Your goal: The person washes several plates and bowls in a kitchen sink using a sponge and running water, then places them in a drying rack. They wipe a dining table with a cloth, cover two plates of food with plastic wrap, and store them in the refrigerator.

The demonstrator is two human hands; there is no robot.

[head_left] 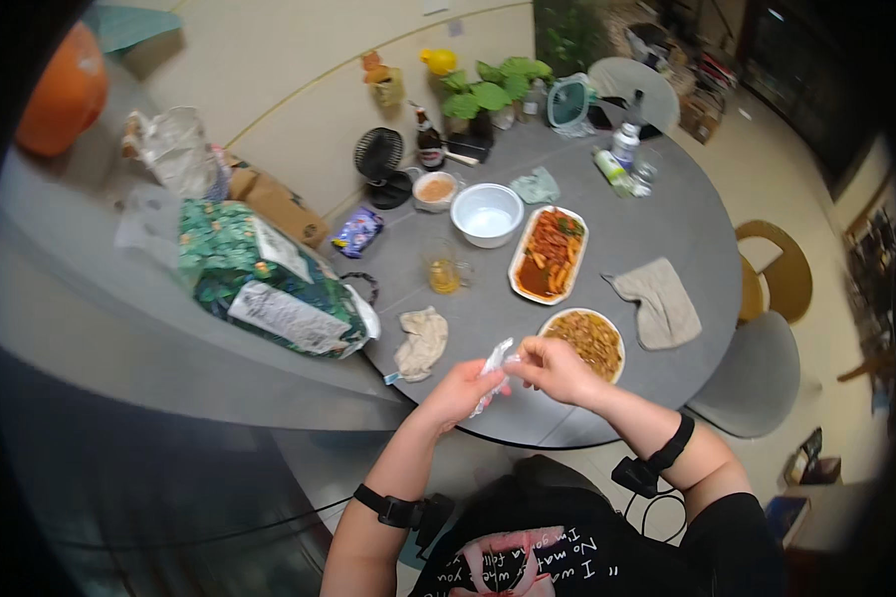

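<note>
A crumpled piece of clear plastic film [497, 357] is gathered between both hands above the table's front edge. My left hand [461, 389] grips its lower part, with one end sticking out below the fingers. With thumb and fingertips, my right hand [560, 367] pinches the film's right side. Behind my right hand lies a round white dish of brown chopped food [593, 336], partly hidden by that hand. Farther back, a white tray [513, 282] holds food in red sauce [552, 250]. A beige cloth [421, 345] lies to the left of my hands.
On the grey round table [485, 310] stand a glass mug of yellow liquid [443, 276], a white bowl [487, 216], a black fan [381, 164] and a brown bottle [429, 142]. A grey cloth [661, 302] lies right. A green patterned bag [269, 280] sits left. Chairs [754, 373] flank the right side.
</note>
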